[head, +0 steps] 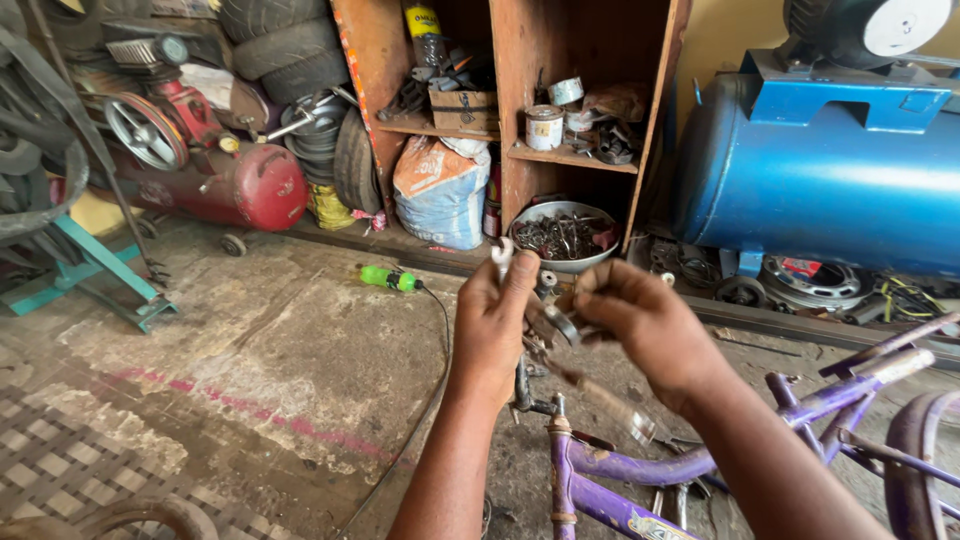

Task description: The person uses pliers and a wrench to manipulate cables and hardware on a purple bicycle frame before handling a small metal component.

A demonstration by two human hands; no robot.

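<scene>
Left hand [495,315]: clenched round a wrench [503,254], head poking out at 12 o'clock
Right hand [640,325]: fingers pinching small metal part [562,325] at its 9 o'clock
Below: purple bicycle frame [640,470]

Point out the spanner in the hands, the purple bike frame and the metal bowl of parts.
spanner [503,256], head view, its open end above the left thumb
purple bike frame [640,467], head view, top tube
metal bowl [530,214], head view, left rim
</scene>
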